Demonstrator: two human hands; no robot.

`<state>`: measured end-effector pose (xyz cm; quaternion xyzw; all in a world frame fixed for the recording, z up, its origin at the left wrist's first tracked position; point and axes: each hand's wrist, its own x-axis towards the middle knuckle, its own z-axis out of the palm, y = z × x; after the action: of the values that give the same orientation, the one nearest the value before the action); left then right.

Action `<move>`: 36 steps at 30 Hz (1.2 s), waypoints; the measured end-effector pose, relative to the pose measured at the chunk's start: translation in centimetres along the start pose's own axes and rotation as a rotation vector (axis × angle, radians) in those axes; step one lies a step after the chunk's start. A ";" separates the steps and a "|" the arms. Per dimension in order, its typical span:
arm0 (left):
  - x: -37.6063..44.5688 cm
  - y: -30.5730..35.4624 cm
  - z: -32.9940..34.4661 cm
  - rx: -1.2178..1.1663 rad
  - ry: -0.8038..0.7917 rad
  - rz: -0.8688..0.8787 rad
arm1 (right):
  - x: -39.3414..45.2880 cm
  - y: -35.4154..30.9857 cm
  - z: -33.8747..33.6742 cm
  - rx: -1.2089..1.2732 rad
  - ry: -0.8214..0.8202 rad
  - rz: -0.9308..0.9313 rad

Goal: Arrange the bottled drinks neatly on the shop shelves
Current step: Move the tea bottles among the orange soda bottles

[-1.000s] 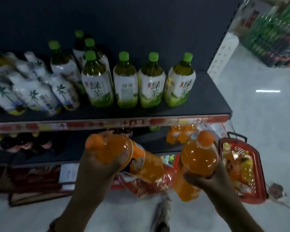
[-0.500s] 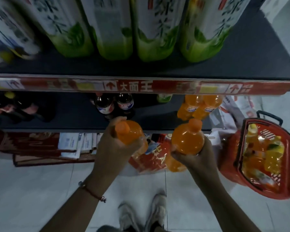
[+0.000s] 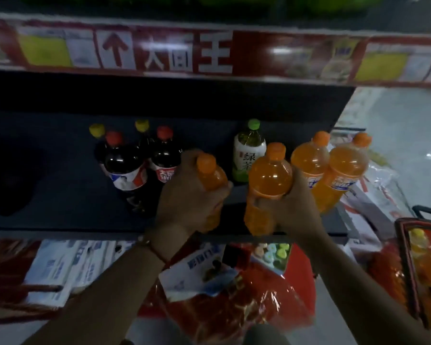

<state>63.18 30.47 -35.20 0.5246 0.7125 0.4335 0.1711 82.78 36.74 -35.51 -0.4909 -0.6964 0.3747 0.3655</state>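
Note:
My left hand (image 3: 188,195) grips an orange soda bottle (image 3: 213,174) by its upper body, over the front of the dark lower shelf (image 3: 60,195). My right hand (image 3: 292,211) holds a second orange soda bottle (image 3: 268,180) upright beside it. Behind them on the shelf stand a green tea bottle (image 3: 249,153), two orange soda bottles (image 3: 339,173) at the right end, and several dark cola bottles (image 3: 132,165) to the left.
The upper shelf's red price strip (image 3: 209,53) runs across the top of the view. A red shopping basket (image 3: 423,265) with more bottles sits on the floor at the right. Red plastic-wrapped packs (image 3: 234,307) lie below the shelf, white packets (image 3: 67,265) to their left.
The view has dropped from the upper shelf down to the lower one. Both hands have carried their orange bottles forward and up to the lower shelf's front.

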 end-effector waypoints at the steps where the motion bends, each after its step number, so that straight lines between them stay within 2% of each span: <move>1: 0.3 0.0 0.3 0.029 0.001 0.048 | 0.1 0.6 0.3 -0.012 0.004 -0.015; 4: 1.4 -0.6 1.6 0.106 0.019 0.146 | 1.1 3.3 1.0 -0.083 0.030 -0.084; 6: 2.1 -1.1 2.3 0.205 0.063 0.232 | 1.5 4.1 1.5 -0.156 0.115 -0.120; 11: 3.5 -2.1 2.6 0.545 0.289 0.431 | 1.8 5.4 2.1 -0.368 0.337 -0.167; 14: 4.5 -2.9 2.0 0.760 0.419 0.450 | 1.6 5.5 2.1 -0.400 0.368 -0.187; 16: 4.8 -3.1 1.5 0.843 0.415 0.436 | 0.9 5.2 2.0 -0.456 0.419 -0.202; 18: 4.8 -3.5 1.4 0.880 0.389 0.440 | -0.4 4.6 2.4 -0.515 0.498 -0.316; 19: 4.8 -3.8 1.4 0.876 0.385 0.450 | -1.2 4.2 3.0 -0.508 0.490 -0.378; 21: 4.8 -4.4 1.4 0.829 0.393 0.483 | -2.1 3.3 4.6 -0.416 0.344 -0.428; 23: 4.8 -5.0 1.3 0.792 0.391 0.496 | -1.2 1.5 6.5 -0.256 0.166 -0.355; 25: 4.8 -5.0 1.3 0.803 0.405 0.488 | 1.7 -0.4 7.9 -0.152 0.085 -0.223; 27: 4.6 -4.4 1.7 0.848 0.409 0.451 | 5.8 -1.9 9.1 -0.204 0.085 -0.123; 31: 4.5 -3.1 2.3 0.915 0.388 0.355 | 12.6 -3.3 10.1 -0.414 0.206 -0.005; 34: 4.5 -3.7 2.1 0.895 0.431 0.393 | 15.5 -3.4 10.2 -0.467 0.160 0.243; 36: 4.3 -4.2 1.8 0.875 0.441 0.409 | 16.2 -2.7 10.2 -0.435 0.150 0.344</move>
<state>60.24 34.81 -38.60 0.5714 0.7291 0.2201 -0.3058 68.62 49.92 -35.45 -0.6952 -0.6379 0.2356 0.2330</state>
